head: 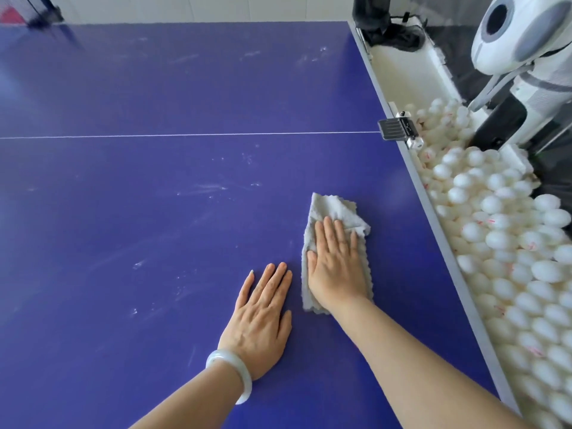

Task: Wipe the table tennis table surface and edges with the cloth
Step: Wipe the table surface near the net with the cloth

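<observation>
The blue table tennis table (154, 212) fills most of your view, with its grey edge (445, 243) running down the right side. Just beyond that edge a long white trough (402, 66) is heaped with white balls (510, 258), some bearing red marks. A white and grey ball machine (523, 35) stands above the far end of the trough. Your right hand (335, 264) lies flat on the grey cloth (335, 212), fingers straight and close together, pressing it onto the surface rather than gripping it. The cloth is folded into a long strip on the near right part of the table, short of the grey edge, with its far end crumpled past your fingertips. Your left hand (260, 317) rests palm down on the bare blue surface just beside the cloth, fingers straight, holding nothing. A pale bangle (230, 371) sits on your left wrist. A dark clamp (397, 126) grips the table edge where the thin white line (185, 135) crossing the surface meets it. Faint whitish smudges (210, 188) are scattered over the blue beyond the cloth and to its left.
</observation>
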`<state>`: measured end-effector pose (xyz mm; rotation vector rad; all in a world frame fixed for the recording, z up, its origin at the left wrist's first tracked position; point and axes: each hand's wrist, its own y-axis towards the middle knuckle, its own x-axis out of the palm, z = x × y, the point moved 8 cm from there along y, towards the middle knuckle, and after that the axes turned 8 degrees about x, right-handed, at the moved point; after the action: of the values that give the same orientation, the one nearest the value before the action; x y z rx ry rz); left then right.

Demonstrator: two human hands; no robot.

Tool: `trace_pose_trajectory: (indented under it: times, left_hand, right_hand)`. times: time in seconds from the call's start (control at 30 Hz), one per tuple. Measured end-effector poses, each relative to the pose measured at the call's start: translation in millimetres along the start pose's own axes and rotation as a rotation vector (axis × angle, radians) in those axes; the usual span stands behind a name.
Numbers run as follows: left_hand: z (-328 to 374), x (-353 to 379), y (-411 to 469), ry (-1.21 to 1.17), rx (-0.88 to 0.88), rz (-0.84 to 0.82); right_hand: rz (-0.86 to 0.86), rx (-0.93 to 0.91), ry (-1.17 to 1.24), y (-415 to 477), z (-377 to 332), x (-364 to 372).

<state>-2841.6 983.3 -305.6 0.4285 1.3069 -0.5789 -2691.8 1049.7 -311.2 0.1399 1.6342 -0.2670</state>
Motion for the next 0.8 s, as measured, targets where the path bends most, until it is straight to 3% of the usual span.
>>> trace_pose_trajectory:
  times: [0.1, 0.17, 0.3, 0.4, 0.47, 0.57, 0.67, 0.73, 0.8]
  left_hand:
    - [1, -4, -1, -0.009, 0.015, -0.01]
    - [2, -4, -1, 0.001, 0.022, -0.013]
    - [-6, -12, 10, 0.042, 0.094, 0.028]
    - [-45, -27, 46, 0.088, -0.05, 0.044]
    - [-72, -26, 69, 0.09, -0.192, 0.026]
    - [-85, -16, 80, 0.08, -0.243, 0.014]
    - [-84, -16, 79, 0.057, -0.23, 0.04]
    - [-85, -15, 79, 0.033, -0.235, 0.028]
    - [-86, -14, 80, 0.036, -0.252, 0.022]
  right_hand:
    - [0.008, -0.23, 0.004, -53, -5, 3]
    - [0.035, -0.251, -0.019, -62, 30, 2]
    - [0.009, 0.09, -0.07, 2, 115, -8]
    - [0.01, 0.303, -0.074, 61, 111, -16]
    - [0.013, 0.202, 0.008, 82, 61, -17]
    - [0.058, -0.163, 0.016, 48, -27, -5]
    - [0.066, -0.363, 0.01, 11, -25, 3]
    - [0.061, -0.28, -0.049, 41, 17, -1]
    - [0.024, -0.019, -0.095, 94, 65, -11]
